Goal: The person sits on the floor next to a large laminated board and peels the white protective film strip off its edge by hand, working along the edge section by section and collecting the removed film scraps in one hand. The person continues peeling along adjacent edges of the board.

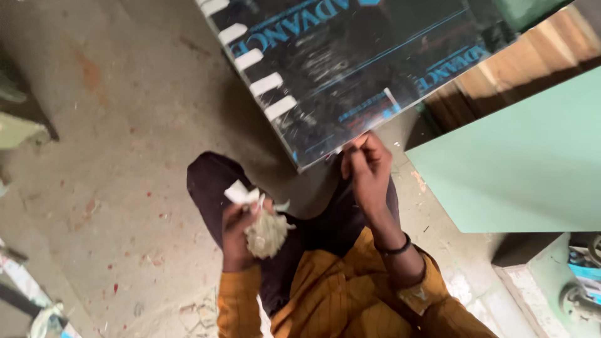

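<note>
Gripping crumpled wad of pale tape, left hand closed around it above lap. Right hand pinched tight at corner of dark glossy panel. Green board beside, concrete floor below.

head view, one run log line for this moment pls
left hand: holds wad of peeled tape | right hand: pinching at corner of dark panel | white tape strips along panel edge
</note>
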